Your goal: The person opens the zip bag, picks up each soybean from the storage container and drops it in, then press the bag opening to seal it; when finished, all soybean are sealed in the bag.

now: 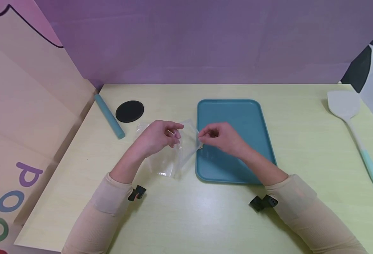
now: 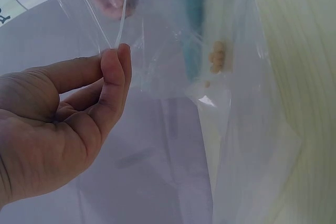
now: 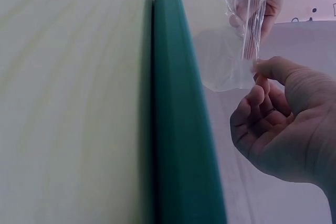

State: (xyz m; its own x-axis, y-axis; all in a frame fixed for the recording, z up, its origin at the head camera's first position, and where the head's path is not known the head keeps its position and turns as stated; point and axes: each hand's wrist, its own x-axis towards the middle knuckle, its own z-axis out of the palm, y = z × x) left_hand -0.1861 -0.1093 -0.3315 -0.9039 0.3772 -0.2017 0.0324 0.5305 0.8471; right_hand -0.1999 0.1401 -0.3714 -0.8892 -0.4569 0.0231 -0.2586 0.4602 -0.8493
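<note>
A clear plastic zip bag (image 1: 165, 160) hangs between the two hands above the table, left of a blue tray (image 1: 234, 112). My left hand (image 1: 156, 137) pinches the bag at its rim between thumb and fingers; the left wrist view shows the zip strips (image 2: 124, 17) slanting up from those fingertips. On the opposite side, my right hand (image 1: 223, 138) pinches the bag's edge over the tray's left side. Several small tan pellets (image 2: 217, 57) show through the plastic in the left wrist view; whether they lie inside the bag or behind it I cannot tell.
A black round disc (image 1: 130, 111) and a blue-grey rod (image 1: 109, 116) lie on the left of the table. Far right is a spatula (image 1: 344, 104) with a pale head and mint handle. Purple panelling (image 1: 205, 42) closes off the back.
</note>
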